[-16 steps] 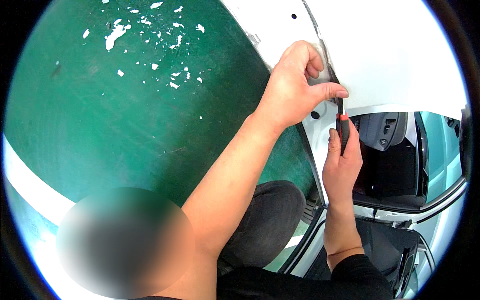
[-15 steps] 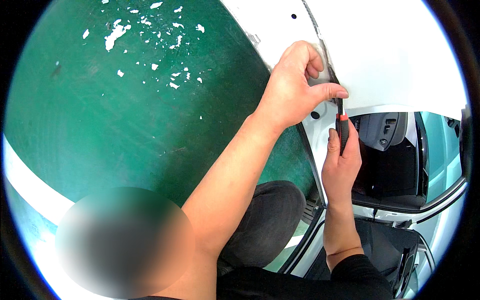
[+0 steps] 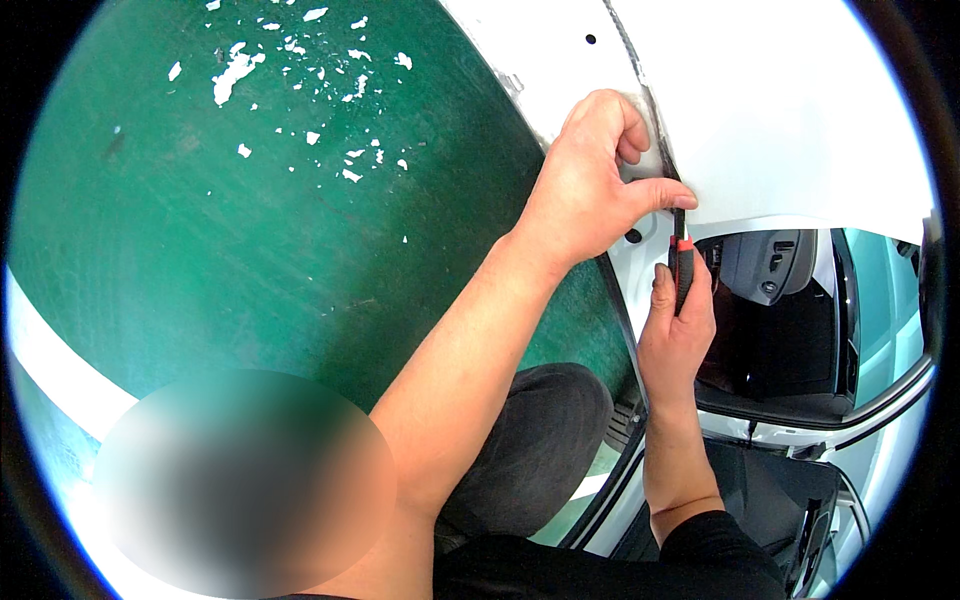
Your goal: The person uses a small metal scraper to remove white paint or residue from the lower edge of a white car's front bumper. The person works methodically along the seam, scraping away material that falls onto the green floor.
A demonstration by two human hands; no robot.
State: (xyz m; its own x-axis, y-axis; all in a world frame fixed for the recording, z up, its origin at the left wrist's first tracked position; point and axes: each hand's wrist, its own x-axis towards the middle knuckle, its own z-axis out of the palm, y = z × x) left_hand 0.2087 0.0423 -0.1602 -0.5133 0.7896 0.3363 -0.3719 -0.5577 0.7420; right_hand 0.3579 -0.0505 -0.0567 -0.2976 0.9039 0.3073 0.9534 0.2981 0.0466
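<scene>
In my right hand point(image 3: 678, 345) is a pair of pliers point(image 3: 682, 275) with red-and-black handles. Its dark tip points away from me, toward a dark strip point(image 3: 663, 150) along the seam of a white car body panel point(image 3: 780, 120). My left hand point(image 3: 595, 185) reaches across from the left. Its thumb is stretched out and lies over the seam, right at the tip of the pliers. The other fingers curl loosely beside the seam, apart from the thumb, with nothing visible between them. The thumb hides part of the tip and what it touches.
White flakes point(image 3: 235, 78) are scattered over the green floor point(image 3: 200, 260) at the far left. A car window point(image 3: 775, 330) opens onto a dark interior at right. My dark-clothed knee point(image 3: 535, 445) is below my left forearm. Round holes point(image 3: 633, 236) mark the white panel edge.
My right hand and the pliers have shifted slightly left, and the tool stands a little more upright. My left hand keeps its pose at the seam; the whole view has drifted slightly.
</scene>
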